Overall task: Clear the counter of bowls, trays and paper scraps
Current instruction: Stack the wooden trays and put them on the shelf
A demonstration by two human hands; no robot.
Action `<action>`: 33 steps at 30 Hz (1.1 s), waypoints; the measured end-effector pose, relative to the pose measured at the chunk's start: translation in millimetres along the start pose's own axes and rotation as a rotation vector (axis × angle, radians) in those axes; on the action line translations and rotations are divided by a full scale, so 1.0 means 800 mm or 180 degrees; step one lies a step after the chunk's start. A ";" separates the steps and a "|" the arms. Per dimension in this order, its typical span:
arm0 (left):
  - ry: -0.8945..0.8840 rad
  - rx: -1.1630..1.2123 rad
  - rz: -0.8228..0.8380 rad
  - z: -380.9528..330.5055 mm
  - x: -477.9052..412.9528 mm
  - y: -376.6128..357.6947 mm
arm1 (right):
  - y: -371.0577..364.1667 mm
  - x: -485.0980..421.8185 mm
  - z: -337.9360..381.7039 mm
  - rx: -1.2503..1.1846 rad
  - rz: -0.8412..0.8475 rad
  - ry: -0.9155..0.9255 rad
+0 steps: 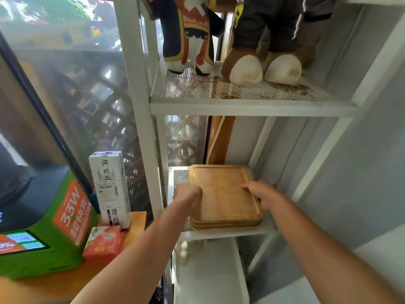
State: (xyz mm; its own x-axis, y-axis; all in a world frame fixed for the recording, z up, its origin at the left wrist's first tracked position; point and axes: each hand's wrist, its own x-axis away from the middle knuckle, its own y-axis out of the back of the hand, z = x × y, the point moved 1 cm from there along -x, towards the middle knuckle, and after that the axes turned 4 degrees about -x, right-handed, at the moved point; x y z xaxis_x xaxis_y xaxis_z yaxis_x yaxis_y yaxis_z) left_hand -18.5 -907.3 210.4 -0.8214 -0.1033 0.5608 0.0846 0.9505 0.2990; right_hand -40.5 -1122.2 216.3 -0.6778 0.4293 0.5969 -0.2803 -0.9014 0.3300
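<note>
A white metal rack (140, 88) fills the centre and right of the frame. Two plush toys (258, 51) stand on its upper mesh shelf. At lower left, a green charging kiosk (54, 224) sits on a wooden counter (135, 224) with a white carton (110, 187) and a red box (105, 242). At lower centre, a stack of wooden trays (223, 198) lies on the middle shelf. The left hand (186, 194) curls against the stack's left edge; the right hand (260, 193) clasps its right edge, fingers on the top tray.
</note>
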 end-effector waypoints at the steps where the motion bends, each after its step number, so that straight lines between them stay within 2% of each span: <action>1: 0.0000 -0.0040 -0.0033 0.000 -0.001 0.000 | -0.001 -0.002 0.000 -0.0008 -0.0012 -0.0015; 9: -0.0112 -0.0607 -0.0374 -0.003 -0.005 -0.009 | -0.010 -0.010 0.009 0.0173 -0.0009 -0.0034; 16: -0.0164 -0.0768 -0.0290 -0.003 -0.008 -0.004 | -0.012 -0.008 0.008 0.0284 -0.0130 0.0014; 27: -0.0525 -0.1369 -0.0104 -0.007 0.016 0.001 | -0.008 0.047 -0.012 0.1173 -0.0669 0.0596; 30: -0.0822 -0.1865 -0.0162 -0.003 0.040 0.004 | -0.002 0.083 -0.015 0.1357 -0.0999 0.0991; 33: -0.1528 -0.2192 -0.0125 0.010 0.072 0.007 | -0.008 0.124 -0.025 0.1384 -0.1092 0.1183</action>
State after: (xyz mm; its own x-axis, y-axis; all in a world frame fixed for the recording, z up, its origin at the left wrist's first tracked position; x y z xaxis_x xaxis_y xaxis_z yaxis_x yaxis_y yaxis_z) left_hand -69.6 -905.9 238.2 -0.9686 0.1514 0.1974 0.2483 0.5413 0.8033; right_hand -119.1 -1075.1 258.8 -0.8100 0.5696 0.1393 -0.2750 -0.5788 0.7677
